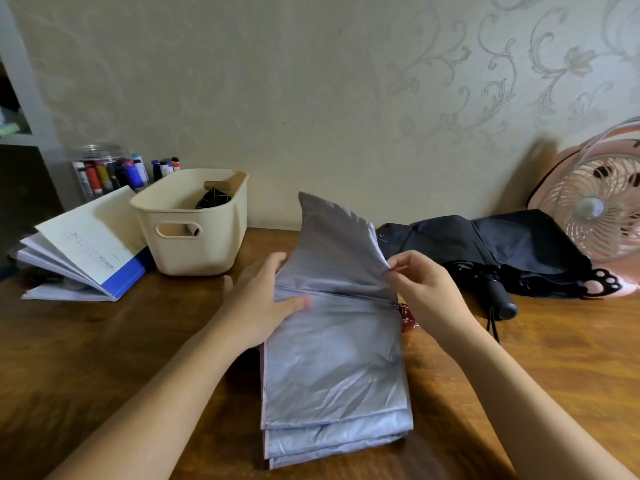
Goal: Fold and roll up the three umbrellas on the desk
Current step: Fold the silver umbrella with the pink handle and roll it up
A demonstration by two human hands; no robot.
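Note:
A silver-grey umbrella [332,358] lies collapsed on the wooden desk [104,341], its fabric panels stacked flat toward me. My left hand [266,299] holds the left edge of the stack, thumb on top and fingers tucked behind. One panel stands raised from the stack, and my right hand [420,289] pinches its right edge. A black umbrella [491,251] lies loosely collapsed at the back right, its handle [500,299] pointing toward me. A dark patterned umbrella [213,199] sits rolled inside the cream basket [194,244].
An open stack of books [86,251] lies at the left. Behind the books stands a jar of markers [107,171]. A pink desk fan [595,206] stands at the right edge against the wall. A small red patterned piece [407,315] shows beside the grey umbrella.

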